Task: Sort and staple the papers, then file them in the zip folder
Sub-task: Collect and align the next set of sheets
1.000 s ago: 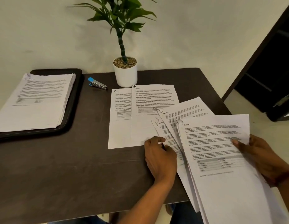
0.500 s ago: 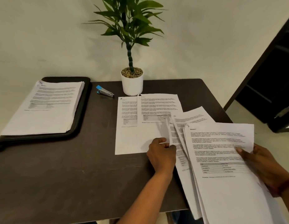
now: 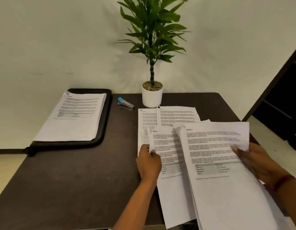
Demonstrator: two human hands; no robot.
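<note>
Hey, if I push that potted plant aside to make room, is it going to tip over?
Possibly. The plant stands much taller than its small white pot, so a high push may topple it. The pebbles filling the pot probably weigh the base, so a low push on the pot should slide it.

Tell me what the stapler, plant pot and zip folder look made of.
Stapler: bright metal body, shiny glints along it, with a blue cap, likely plastic.
Plant pot: smooth white, matte to satin; ceramic or plastic, cannot tell.
Zip folder: black, dull, soft rounded rim; probably fabric or faux leather.
</note>
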